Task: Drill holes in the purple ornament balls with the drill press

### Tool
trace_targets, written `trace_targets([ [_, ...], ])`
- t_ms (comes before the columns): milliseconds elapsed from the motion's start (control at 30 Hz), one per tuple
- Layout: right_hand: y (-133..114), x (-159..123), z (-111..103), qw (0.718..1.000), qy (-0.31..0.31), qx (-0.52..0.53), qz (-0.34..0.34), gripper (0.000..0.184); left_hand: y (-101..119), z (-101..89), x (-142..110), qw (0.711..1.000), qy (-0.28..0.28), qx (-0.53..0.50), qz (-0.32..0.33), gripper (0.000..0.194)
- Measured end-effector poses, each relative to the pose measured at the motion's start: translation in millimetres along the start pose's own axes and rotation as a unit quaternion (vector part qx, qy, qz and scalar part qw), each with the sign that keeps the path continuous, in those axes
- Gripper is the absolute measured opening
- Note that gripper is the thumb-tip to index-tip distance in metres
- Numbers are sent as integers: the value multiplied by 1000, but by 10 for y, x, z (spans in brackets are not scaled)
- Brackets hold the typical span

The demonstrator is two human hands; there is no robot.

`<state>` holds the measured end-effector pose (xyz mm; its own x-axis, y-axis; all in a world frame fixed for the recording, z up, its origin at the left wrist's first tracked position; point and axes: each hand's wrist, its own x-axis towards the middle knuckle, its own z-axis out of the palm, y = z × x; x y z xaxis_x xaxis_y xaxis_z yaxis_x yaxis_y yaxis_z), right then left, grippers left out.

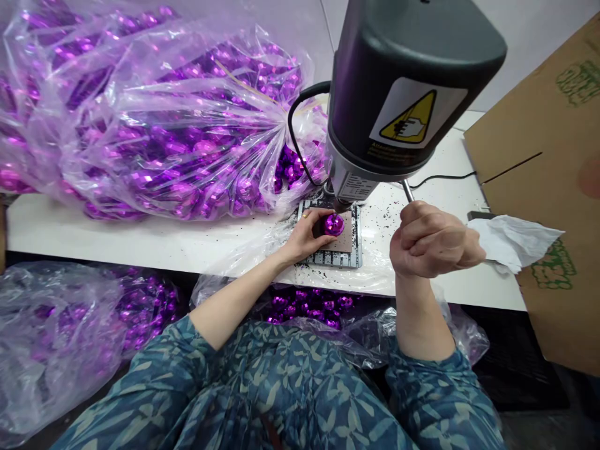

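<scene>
Between the thumb and fingers of my left hand [307,235] is a shiny purple faceted ball [334,224]. The ball rests on a brown board [344,242] that lies on the slotted metal base [355,259] of a bench drill press [398,94]. The drill's tip comes down right at the top of the ball; whether it has gone in, I cannot tell. At the right of the machine my right hand [434,242] is wrapped round the metal feed lever [407,190], whose far end is hidden in the fist.
A large clear bag of purple balls [187,137] fills the table's left. Below the table edge, an open plastic bag [365,331] holds more balls [309,306], and another bag [60,337] stands left. White paper [515,240] and a cardboard box [544,187] are at right. Dark chips litter the base.
</scene>
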<state>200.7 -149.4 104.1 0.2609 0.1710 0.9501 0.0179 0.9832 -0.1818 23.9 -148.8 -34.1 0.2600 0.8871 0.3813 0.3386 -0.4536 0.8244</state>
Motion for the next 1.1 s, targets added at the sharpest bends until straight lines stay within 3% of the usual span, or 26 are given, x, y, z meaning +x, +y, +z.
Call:
trace_targets([
  [133,-26,332,146,998,18,-12,66,66,36,26,7,1000,17,-3,1,55],
  [167,-33,449,202,995,49,-25,83,66,69,23,-16,999,34,5,-4,55],
  [267,-52,748,360,978,61,-38,196,67,241,-36,-213,997,69,39,-1,51],
  [333,-64,851,428,970,70,-26,230,70,396,-114,-452,998,8,40,49,44],
  [433,-74,877,463,966,87,2,243,67,580,-263,-818,973,-164,56,153,40],
  [467,-73,868,461,966,92,10,242,66,604,-318,-887,962,-196,70,174,43],
  [533,-65,850,451,966,99,17,236,67,575,-438,-874,958,-195,85,192,41],
  [633,-58,840,433,969,101,24,225,67,336,-630,-432,981,-80,101,144,16],
  [700,-63,840,423,969,97,26,227,67,90,-734,47,983,15,166,71,23],
  [767,-72,840,411,967,92,16,237,66,-170,-790,528,971,67,231,4,26],
  [900,-66,831,384,967,85,5,239,62,-592,-769,1128,959,52,266,-85,38],
  [1100,-50,821,382,971,83,-1,226,58,-855,-769,1221,966,24,254,-49,61],
])
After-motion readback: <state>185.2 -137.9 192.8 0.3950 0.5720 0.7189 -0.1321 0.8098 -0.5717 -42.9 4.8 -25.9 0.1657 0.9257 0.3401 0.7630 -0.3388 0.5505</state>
